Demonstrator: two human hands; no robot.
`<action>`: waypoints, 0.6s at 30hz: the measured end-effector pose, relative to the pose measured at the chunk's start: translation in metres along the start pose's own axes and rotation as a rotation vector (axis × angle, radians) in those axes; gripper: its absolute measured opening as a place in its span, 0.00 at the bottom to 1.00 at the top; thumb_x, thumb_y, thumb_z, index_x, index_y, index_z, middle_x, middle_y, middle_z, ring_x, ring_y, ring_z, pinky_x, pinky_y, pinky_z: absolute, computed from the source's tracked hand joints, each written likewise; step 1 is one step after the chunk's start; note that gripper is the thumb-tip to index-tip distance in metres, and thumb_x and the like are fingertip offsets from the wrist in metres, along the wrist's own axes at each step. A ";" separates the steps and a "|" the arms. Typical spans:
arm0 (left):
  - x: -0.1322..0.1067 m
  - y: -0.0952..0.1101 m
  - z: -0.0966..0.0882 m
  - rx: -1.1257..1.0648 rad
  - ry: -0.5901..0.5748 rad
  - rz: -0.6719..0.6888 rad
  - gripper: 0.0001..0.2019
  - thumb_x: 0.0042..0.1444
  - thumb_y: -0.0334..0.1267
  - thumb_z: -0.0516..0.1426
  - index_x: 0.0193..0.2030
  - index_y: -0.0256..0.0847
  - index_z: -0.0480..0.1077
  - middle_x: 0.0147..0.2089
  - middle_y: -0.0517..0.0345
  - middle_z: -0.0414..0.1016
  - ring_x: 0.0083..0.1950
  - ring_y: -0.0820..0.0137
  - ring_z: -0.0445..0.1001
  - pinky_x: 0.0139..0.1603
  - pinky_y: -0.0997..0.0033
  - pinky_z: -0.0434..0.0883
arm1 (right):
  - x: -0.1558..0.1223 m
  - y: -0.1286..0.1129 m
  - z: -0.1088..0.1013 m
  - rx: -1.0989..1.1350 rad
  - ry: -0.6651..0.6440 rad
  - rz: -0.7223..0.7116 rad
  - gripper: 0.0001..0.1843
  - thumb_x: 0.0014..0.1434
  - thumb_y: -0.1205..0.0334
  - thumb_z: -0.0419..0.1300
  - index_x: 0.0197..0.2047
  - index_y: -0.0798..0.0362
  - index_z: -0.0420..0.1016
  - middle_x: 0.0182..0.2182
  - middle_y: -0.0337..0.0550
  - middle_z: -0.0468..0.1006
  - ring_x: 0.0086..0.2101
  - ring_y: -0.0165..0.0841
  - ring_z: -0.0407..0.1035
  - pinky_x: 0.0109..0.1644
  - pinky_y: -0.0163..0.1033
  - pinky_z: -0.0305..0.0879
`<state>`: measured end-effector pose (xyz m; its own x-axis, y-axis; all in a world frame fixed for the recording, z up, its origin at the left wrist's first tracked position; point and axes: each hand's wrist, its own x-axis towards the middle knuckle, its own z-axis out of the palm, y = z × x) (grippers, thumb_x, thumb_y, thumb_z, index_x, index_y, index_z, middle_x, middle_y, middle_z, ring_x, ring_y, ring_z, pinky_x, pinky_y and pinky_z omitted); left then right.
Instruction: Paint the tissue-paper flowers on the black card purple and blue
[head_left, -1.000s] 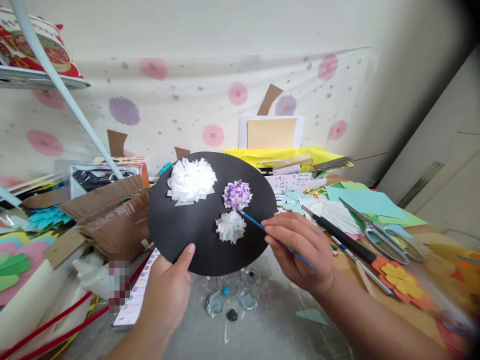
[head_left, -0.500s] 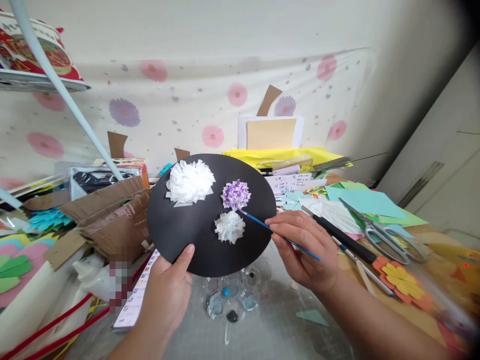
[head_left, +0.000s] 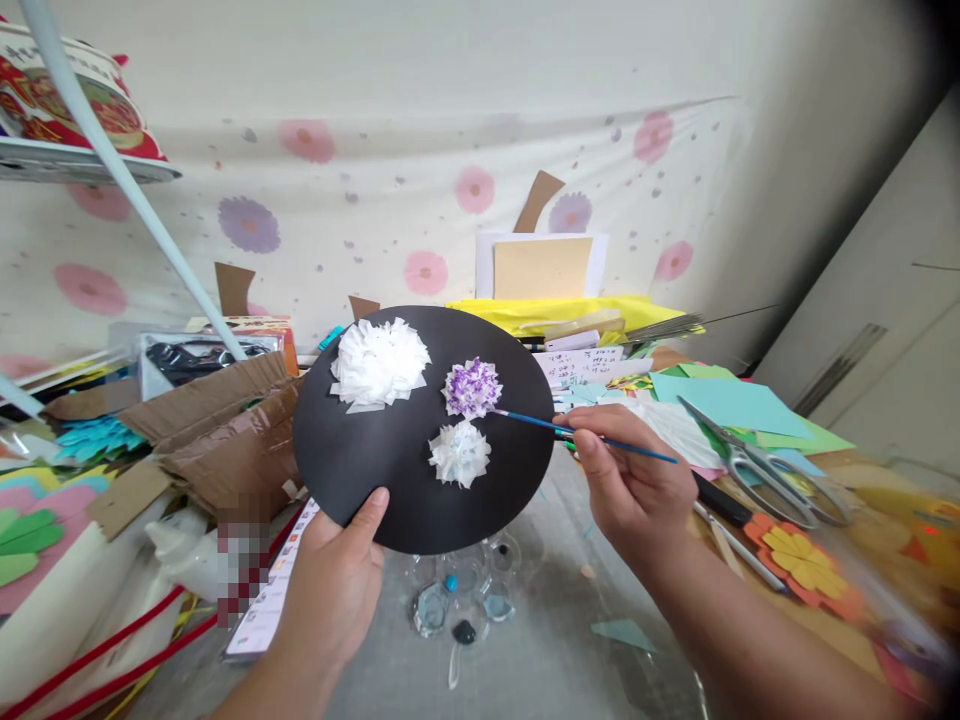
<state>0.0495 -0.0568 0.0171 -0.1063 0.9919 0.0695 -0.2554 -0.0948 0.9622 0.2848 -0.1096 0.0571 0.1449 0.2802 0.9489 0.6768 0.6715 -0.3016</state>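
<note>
Your left hand reaches up from the bottom edge, gripping a round black board at its lower left rim; the thumb lies flat on the face and the other fingers are hidden underneath. Your right hand, entering from the lower right, pinches a slim blue paintbrush between thumb and fingers, its tip pointing left. Below the board, on a grey mat, sits a clear palette with small round wells, one holding a black blob and another something bright blue.

The board is raised and tilted towards you, in the middle of the view. Three ruffled paper flowers are on it: a pale bluish-white flower low on the right, a purple-and-white flower just above it, and a large white flower at upper left. The brush tip is at the purple-and-white flower's lower right edge; whether it touches cannot be told.

To the right lie an orange paper flower and silver scissors; to the left stands a brown cardboard box. Behind everything hangs a white cloth printed with pink and purple flowers.
</note>
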 end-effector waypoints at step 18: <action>-0.002 0.000 0.000 -0.150 -0.064 -0.014 0.29 0.52 0.32 0.65 0.62 0.47 0.70 0.66 0.54 0.72 0.70 0.55 0.64 0.70 0.53 0.61 | -0.001 0.007 0.010 0.197 0.248 0.408 0.02 0.60 0.63 0.65 0.36 0.51 0.80 0.31 0.41 0.84 0.32 0.33 0.79 0.38 0.40 0.76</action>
<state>0.0495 -0.0591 0.0169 -0.0417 0.9961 0.0775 -0.3977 -0.0877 0.9133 0.2825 -0.0983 0.0527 0.5518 0.3912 0.7366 0.3839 0.6649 -0.6407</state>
